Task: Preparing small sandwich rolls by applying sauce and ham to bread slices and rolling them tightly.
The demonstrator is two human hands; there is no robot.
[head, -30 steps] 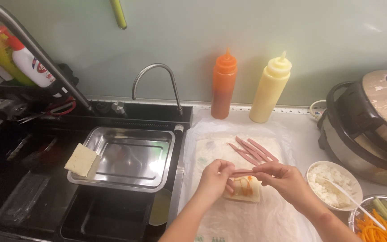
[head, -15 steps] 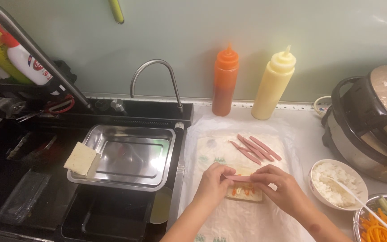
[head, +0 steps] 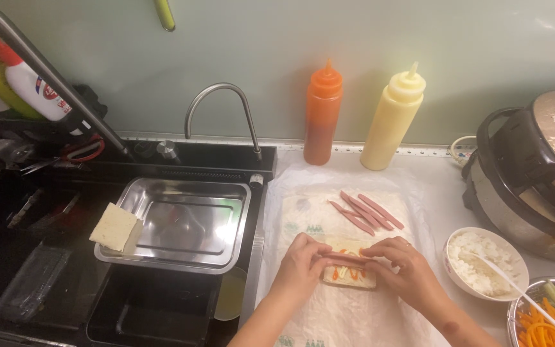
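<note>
A view looked down on a kitchen counter beside a dark sink. Both hands met over a small pale sheet (head: 349,277) lying on a white wrap (head: 329,308) near the front of the counter. The left hand (head: 303,262) and right hand (head: 401,270) each pinched one end of a pink sausage strip (head: 343,258), fingers closed on it, and pressed it across the sheet's far edge. Orange and pale sauce lines already showed on the sheet under the strip. So the sheet looked sauced and was getting its first strip; the other fillings were not yet on it. A few more strips (head: 366,211) lay just beyond the hands. To the right sat a rice bowl (head: 480,263) with a white spoon, and a basket (head: 550,308) of carrot and green sticks. An orange bottle (head: 322,114) and a yellow bottle (head: 393,117) stood by the far wall.

Compared with half a second earlier, the hands sat lower and closer together, and the strip had come down onto the sheet.
</note>
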